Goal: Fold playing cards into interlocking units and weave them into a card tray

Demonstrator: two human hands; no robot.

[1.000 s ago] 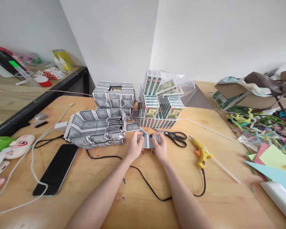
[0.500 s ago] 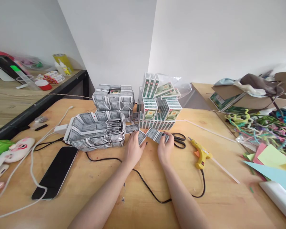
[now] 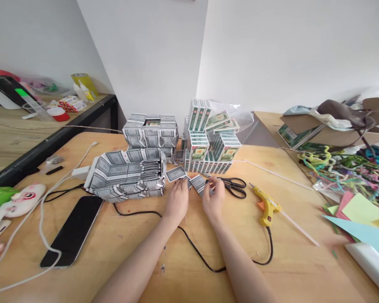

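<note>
In the head view, the open card box [image 3: 112, 170] sits on the table [image 3: 129, 248]. Right of the box, the left hand [image 3: 177, 200] lies palm down, fingers nearly together and slightly bent, over a partly hidden card [image 3: 189, 182] — whether it grips that card, I cannot tell. Farther right of the box, the right hand [image 3: 214, 198] is half closed, its curled fingers at the right end of a patterned card strip [image 3: 198, 184]; how firm its hold is cannot be seen. A loose card [image 3: 176, 174] lies flat just beside the box. Behind the box stands a card structure [image 3: 150, 131]; card packs [image 3: 198, 149] are piled to its right. Well to the box's right lie black-handled scissors [image 3: 230, 182] and, beyond — a yellow glue gun [image 3: 268, 206].
</note>
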